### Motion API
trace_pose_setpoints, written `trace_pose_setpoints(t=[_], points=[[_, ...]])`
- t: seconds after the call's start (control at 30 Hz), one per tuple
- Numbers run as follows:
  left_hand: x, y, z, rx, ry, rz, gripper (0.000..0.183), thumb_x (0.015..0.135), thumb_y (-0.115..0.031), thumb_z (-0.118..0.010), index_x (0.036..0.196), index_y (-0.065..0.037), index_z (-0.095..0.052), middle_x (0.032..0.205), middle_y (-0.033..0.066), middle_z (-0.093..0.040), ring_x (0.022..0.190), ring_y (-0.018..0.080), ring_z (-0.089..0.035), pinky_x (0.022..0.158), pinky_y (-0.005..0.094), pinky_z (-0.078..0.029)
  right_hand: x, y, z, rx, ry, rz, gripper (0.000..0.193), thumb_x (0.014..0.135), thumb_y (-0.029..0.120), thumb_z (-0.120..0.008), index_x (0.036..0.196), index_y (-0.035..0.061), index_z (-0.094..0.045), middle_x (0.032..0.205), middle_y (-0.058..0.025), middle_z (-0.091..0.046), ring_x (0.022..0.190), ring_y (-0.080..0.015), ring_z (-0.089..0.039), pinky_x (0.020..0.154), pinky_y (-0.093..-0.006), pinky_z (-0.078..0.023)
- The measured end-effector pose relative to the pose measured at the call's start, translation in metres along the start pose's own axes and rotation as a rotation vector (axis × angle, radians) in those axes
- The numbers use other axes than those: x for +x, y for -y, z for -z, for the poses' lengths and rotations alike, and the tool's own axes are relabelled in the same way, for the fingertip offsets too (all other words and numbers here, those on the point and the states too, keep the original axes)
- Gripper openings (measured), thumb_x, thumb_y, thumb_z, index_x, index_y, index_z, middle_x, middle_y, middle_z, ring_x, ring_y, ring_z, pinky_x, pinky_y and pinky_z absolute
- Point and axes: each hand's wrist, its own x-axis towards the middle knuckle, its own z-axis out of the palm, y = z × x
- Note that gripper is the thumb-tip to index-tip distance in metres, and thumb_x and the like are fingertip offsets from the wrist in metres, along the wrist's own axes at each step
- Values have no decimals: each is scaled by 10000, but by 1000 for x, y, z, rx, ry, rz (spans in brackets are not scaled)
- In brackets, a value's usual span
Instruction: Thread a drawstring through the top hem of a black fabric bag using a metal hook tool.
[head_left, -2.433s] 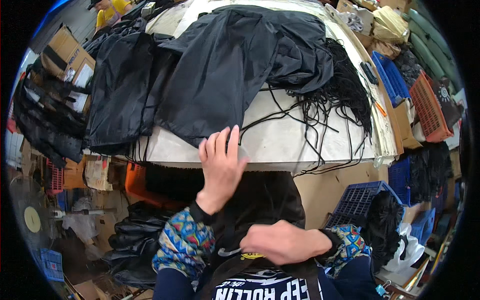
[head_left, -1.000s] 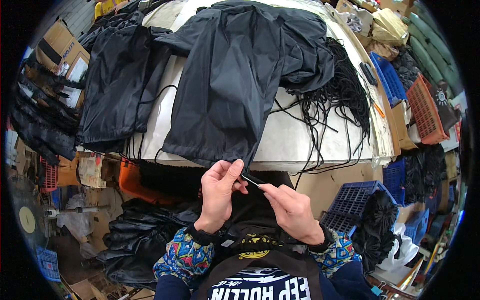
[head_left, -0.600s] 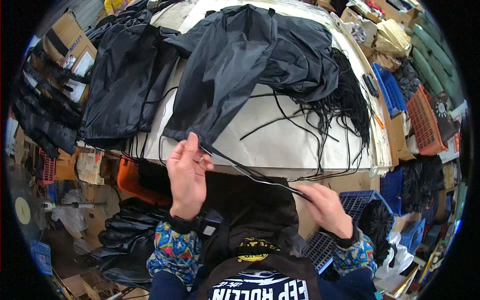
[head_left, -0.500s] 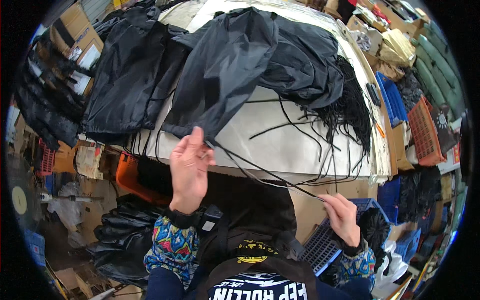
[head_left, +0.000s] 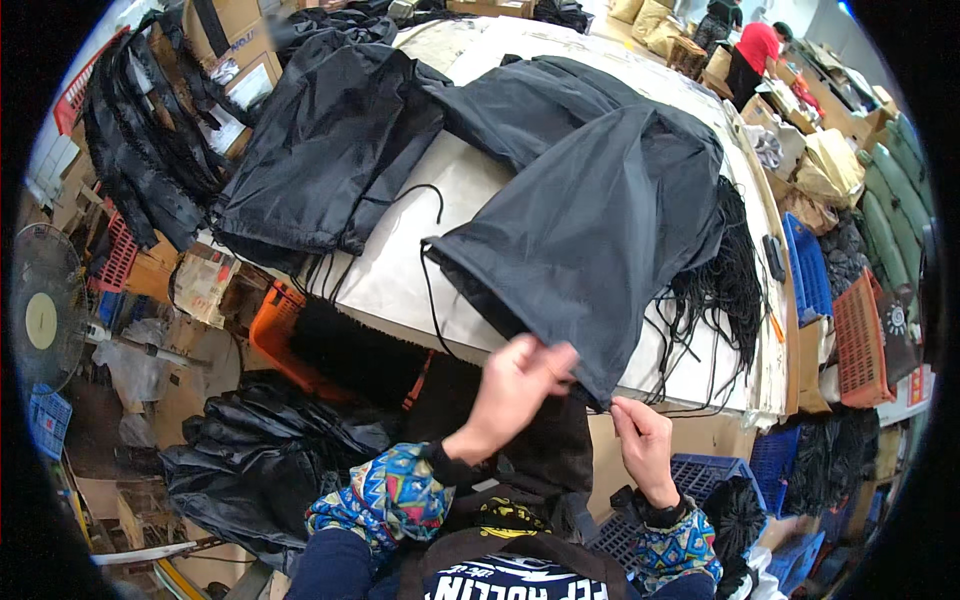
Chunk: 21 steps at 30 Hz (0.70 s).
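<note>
A black fabric drawstring bag point(head_left: 590, 220) lies over the near edge of the white table, its hem toward me. At the hem's near right corner, my right hand point(head_left: 645, 445) is closed in a pinch; a thin cord trails off beside it. My left hand point(head_left: 515, 390) is beside the hem, just left of that corner, and motion smears its fingers, so their grip is unclear. From the hem's far left corner a black cord point(head_left: 432, 300) hangs down over the table.
More black bags point(head_left: 320, 150) lie at the table's left, and a bundle of black cords point(head_left: 735, 290) hangs at the right. Below are an orange crate point(head_left: 275, 330), a heap of black fabric point(head_left: 260, 470) and a blue basket point(head_left: 700, 475). A person in red point(head_left: 760, 50) stands far right.
The bag's hem has swung right, bringing a corner to my right hand. My left hand has moved right and nearer to me. The taut cord between my hands no longer shows.
</note>
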Motion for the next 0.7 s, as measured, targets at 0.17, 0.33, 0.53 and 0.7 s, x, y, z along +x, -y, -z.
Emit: trace_pose_setpoints(t=[0.17,0.33,0.53,0.7], points=[[3,7,-3,137,43,-2,250,911,-236,-609,818,-4,-629,791,13,-631,678,63,-553,622,231,-460,4,6,-5,4,16,48,79,855,20,-600,892,-42,-630,646,-99,-581,567,-128,-546,536,-258,-433],[-8,10,-28,47,257,-16,201,907,-161,-610,977,24,-581,798,-37,-549,751,33,-478,610,208,-419,14,22,-19,160,-96,81,58,861,2,-557,851,-32,-603,614,-93,-534,532,-120,-498,511,-261,-408],[25,2,-21,687,90,-560,256,883,-124,-587,1095,13,-545,848,221,-627,712,351,-617,612,378,-472,70,76,56,-206,-57,434,205,857,32,-563,1042,17,-650,873,-133,-653,788,-263,-601,726,-337,-463],[17,-34,-19,1452,259,-899,312,770,-67,-575,1074,1,-581,832,183,-625,741,321,-628,624,417,-490,75,148,93,148,-428,614,392,946,54,-422,1328,-34,-408,1197,-145,-590,1059,-191,-556,951,-290,-382]])
